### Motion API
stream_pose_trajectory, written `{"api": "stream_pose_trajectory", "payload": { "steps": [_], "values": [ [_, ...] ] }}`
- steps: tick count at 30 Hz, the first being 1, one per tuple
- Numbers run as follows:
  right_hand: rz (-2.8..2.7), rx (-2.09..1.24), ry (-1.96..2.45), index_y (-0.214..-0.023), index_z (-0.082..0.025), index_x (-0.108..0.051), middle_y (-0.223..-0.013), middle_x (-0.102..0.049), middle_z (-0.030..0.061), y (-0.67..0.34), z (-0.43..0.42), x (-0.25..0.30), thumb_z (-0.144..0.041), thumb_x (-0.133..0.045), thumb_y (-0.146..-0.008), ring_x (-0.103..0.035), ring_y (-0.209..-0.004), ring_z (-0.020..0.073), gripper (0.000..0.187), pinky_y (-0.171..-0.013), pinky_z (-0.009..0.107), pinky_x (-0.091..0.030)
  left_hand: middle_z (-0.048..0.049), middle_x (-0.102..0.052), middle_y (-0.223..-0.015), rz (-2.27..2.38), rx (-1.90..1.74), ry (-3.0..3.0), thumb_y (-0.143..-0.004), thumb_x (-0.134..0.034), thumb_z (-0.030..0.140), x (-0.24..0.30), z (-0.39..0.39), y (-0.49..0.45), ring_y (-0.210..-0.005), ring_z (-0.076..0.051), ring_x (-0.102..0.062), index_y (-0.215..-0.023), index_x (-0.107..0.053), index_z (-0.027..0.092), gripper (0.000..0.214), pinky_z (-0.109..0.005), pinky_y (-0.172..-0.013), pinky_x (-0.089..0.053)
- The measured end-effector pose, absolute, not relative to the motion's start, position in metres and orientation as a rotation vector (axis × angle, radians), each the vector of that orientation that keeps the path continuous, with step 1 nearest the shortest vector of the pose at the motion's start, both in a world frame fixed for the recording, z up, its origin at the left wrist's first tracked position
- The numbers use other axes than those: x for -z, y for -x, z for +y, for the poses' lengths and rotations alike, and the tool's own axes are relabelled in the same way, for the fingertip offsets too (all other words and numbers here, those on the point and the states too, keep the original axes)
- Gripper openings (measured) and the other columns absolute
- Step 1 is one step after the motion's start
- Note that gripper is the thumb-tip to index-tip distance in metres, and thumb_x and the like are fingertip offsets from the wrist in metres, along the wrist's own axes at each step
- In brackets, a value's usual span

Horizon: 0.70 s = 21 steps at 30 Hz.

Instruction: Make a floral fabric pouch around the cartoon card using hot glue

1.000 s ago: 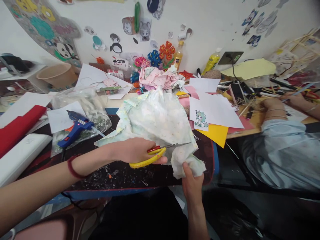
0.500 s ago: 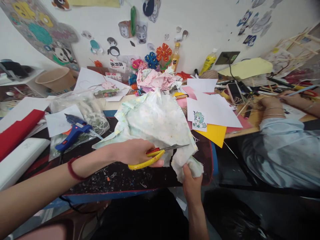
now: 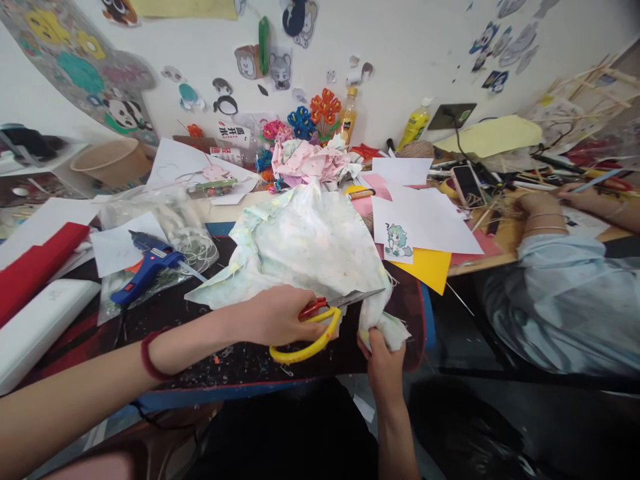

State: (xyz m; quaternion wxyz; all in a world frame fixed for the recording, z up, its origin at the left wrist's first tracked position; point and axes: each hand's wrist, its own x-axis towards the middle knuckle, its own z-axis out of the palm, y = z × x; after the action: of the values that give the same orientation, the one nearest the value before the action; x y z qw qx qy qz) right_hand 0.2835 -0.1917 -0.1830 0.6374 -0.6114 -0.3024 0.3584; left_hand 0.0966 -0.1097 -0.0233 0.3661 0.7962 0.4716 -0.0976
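Note:
My left hand [image 3: 285, 315] grips a pair of scissors [image 3: 306, 348] with yellow handles and a red inner part. The blades point right, at the right side of a pale, faintly patterned cloth [image 3: 305, 240] spread over the dark table. Below the blades, my right hand [image 3: 384, 357] pinches a bunched strip of the same cloth, which hangs from the sheet's right corner. Where the blades meet the cloth, folds partly hide them.
To the left lie a blue glue gun [image 3: 150, 263], a white box-like object [image 3: 47, 327] and a red strip [image 3: 45, 267]. Crumpled pink cloth [image 3: 313, 162] sits behind. White paper [image 3: 425, 217] lies right, near a co-worker's sleeve [image 3: 565, 280].
The scissors have moved a little right and further into the cloth, their handles now wider apart. The strip in my right hand is more bunched and hangs more freely.

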Motion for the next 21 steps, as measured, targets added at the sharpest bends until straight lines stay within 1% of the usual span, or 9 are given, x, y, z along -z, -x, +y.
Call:
{"api": "stream_pose_trajectory", "payload": {
  "steps": [3, 6, 8, 10, 12, 14, 17, 19, 21],
  "values": [
    [-0.619, -0.787, 1.466, -0.098, -0.019, -0.059, -0.084, -0.068, 0.0021, -0.283, -0.191, 0.182, -0.032, -0.065, -0.076, -0.066, -0.073, 0.0198, 0.026, -0.066, 0.034, -0.056, -0.0006, -0.059, -0.065, 1.243, 0.200, -2.030, -0.086, -0.053, 0.051, 0.023, -0.108, -0.101, -0.057, -0.014, -0.046, -0.071, -0.058, 0.019, 0.036, -0.028, -0.054, -0.030],
    [-0.634, -0.771, 1.506, -0.083, -0.019, -0.060, -0.073, -0.066, 0.0010, -0.285, -0.192, 0.178, -0.030, -0.066, -0.072, -0.063, -0.066, 0.0187, 0.017, -0.061, 0.031, -0.053, 0.0002, -0.059, -0.062, 1.164, 0.146, -1.897, -0.082, -0.052, 0.033, 0.022, -0.109, -0.104, -0.058, -0.013, -0.047, -0.067, -0.059, 0.018, 0.022, -0.026, -0.055, -0.031],
    [-0.638, -0.748, 1.528, -0.078, -0.019, -0.060, -0.070, -0.065, 0.0008, -0.287, -0.192, 0.175, -0.029, -0.066, -0.071, -0.061, -0.063, 0.0182, 0.014, -0.059, 0.030, -0.051, 0.0012, -0.058, -0.061, 1.123, 0.083, -1.860, -0.078, -0.054, 0.027, 0.025, -0.109, -0.105, -0.057, -0.012, -0.047, -0.068, -0.059, 0.017, 0.015, -0.026, -0.055, -0.031],
    [-0.632, -0.708, 1.548, -0.083, -0.018, -0.062, -0.073, -0.067, 0.0022, -0.288, -0.192, 0.174, -0.029, -0.065, -0.072, -0.063, -0.067, 0.0195, 0.016, -0.061, 0.030, -0.051, 0.0022, -0.056, -0.061, 1.142, 0.031, -1.881, -0.077, -0.056, 0.027, 0.033, -0.109, -0.104, -0.057, -0.012, -0.045, -0.070, -0.060, 0.017, 0.012, -0.025, -0.054, -0.030],
    [-0.635, -0.664, 1.559, -0.090, -0.018, -0.064, -0.078, -0.069, 0.0041, -0.289, -0.193, 0.175, -0.031, -0.064, -0.073, -0.065, -0.075, 0.0219, 0.021, -0.068, 0.032, -0.053, 0.0029, -0.054, -0.061, 1.186, -0.019, -1.940, -0.078, -0.058, 0.030, 0.041, -0.110, -0.103, -0.058, -0.012, -0.042, -0.072, -0.059, 0.018, 0.014, -0.026, -0.054, -0.029],
    [-0.651, -0.627, 1.563, -0.095, -0.018, -0.064, -0.083, -0.071, 0.0056, -0.290, -0.192, 0.176, -0.032, -0.064, -0.075, -0.066, -0.084, 0.0239, 0.025, -0.074, 0.034, -0.053, 0.0033, -0.051, -0.061, 1.201, -0.061, -1.990, -0.082, -0.058, 0.038, 0.048, -0.110, -0.103, -0.058, -0.012, -0.040, -0.071, -0.056, 0.018, 0.022, -0.026, -0.055, -0.029],
    [-0.677, -0.587, 1.562, -0.098, -0.019, -0.064, -0.090, -0.072, 0.0065, -0.292, -0.191, 0.180, -0.034, -0.063, -0.076, -0.066, -0.092, 0.0254, 0.027, -0.078, 0.035, -0.053, 0.0040, -0.047, -0.060, 1.203, -0.096, -1.987, -0.085, -0.058, 0.052, 0.051, -0.112, -0.104, -0.057, -0.011, -0.036, -0.068, -0.052, 0.019, 0.038, -0.027, -0.054, -0.029],
    [-0.694, -0.568, 1.558, -0.099, -0.019, -0.064, -0.092, -0.073, 0.0067, -0.294, -0.190, 0.181, -0.035, -0.064, -0.077, -0.066, -0.094, 0.0259, 0.027, -0.079, 0.036, -0.053, 0.0046, -0.043, -0.059, 1.203, -0.108, -1.964, -0.085, -0.058, 0.057, 0.050, -0.112, -0.105, -0.057, -0.011, -0.034, -0.065, -0.050, 0.019, 0.044, -0.027, -0.054, -0.027],
    [-0.718, -0.558, 1.551, -0.099, -0.019, -0.064, -0.092, -0.073, 0.0065, -0.296, -0.190, 0.183, -0.035, -0.064, -0.077, -0.067, -0.095, 0.0264, 0.027, -0.080, 0.036, -0.054, 0.0050, -0.039, -0.058, 1.194, -0.099, -1.963, -0.086, -0.057, 0.058, 0.048, -0.112, -0.105, -0.057, -0.010, -0.031, -0.061, -0.046, 0.019, 0.047, -0.027, -0.053, -0.026]
  ]
}}
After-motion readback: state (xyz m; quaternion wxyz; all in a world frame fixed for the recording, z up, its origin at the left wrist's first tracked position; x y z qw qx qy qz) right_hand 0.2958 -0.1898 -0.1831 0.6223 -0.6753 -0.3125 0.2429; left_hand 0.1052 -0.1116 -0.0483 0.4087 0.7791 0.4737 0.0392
